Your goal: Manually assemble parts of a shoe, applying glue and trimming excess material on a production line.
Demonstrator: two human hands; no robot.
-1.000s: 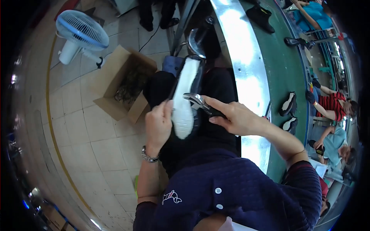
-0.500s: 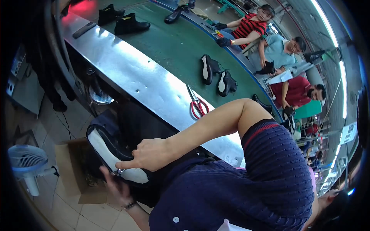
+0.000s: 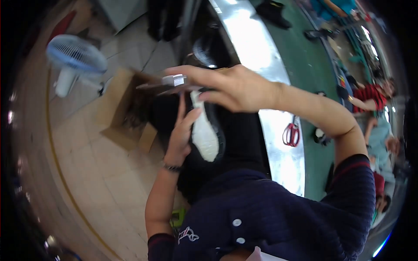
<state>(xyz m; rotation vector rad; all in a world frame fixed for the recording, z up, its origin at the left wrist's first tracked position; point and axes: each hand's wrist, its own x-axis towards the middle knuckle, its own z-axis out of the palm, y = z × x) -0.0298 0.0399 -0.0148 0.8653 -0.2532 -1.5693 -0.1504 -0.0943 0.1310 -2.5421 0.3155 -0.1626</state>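
Note:
A black shoe rests sole-up over my lap, its white sole facing me. My left hand grips the shoe's side, with the thumb near the sole's edge and a finger stretched along it. Above the shoe's far end, my right hand is closed on a thin, dark, shiny tool. Motion smears this tool, so its kind cannot be made out. The right fingers partly cover the far end of the sole.
An open cardboard box stands on the floor beyond my left hand. A blue-white fan is farther left. On the metal bench edge at right lie red-handled scissors. Black shoes sit on the green belt, with co-workers beyond.
The view has turned, shifting the bench to the right. My right hand has lifted from the sole with the tool. The left hand now grips the shoe's side more plainly.

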